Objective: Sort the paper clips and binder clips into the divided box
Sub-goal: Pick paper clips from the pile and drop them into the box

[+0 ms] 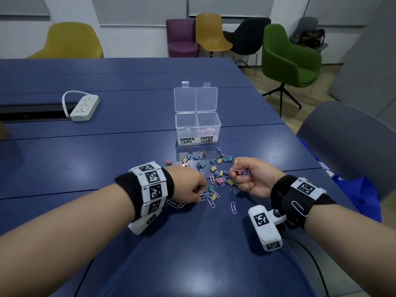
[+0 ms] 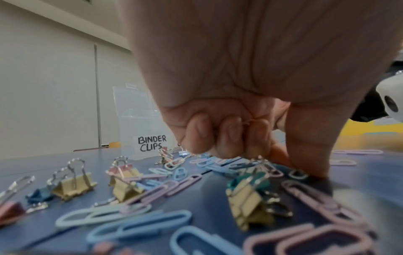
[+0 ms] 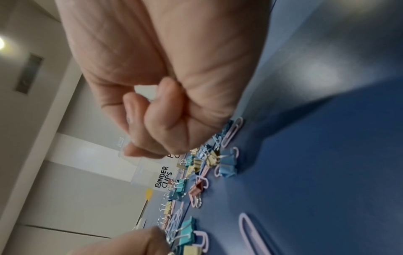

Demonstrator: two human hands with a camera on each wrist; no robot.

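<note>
The clear divided box (image 1: 197,116) stands open on the blue table. Its right cell, labelled PAPER CLIPS (image 1: 206,139), holds several pastel clips; the BINDER CLIPS cell (image 1: 187,140) looks empty. In front of it lies a mixed pile of binder clips (image 1: 213,168) and paper clips (image 1: 211,202). My left hand (image 1: 200,195) is knuckles-up at the pile's near left, fingers (image 2: 229,136) curled on thin pink wire, thumb tip on the table. My right hand (image 1: 240,174) hovers at the pile's right, fist curled round a bunch of paper clips (image 1: 244,171).
A white power strip (image 1: 84,108) lies far left by a dark table slot (image 1: 32,112). One paper clip (image 1: 299,207) clings to my right wristband, another (image 1: 233,207) lies loose near me. A grey chair (image 1: 347,146) and blue bag (image 1: 360,196) sit beyond the table's right edge.
</note>
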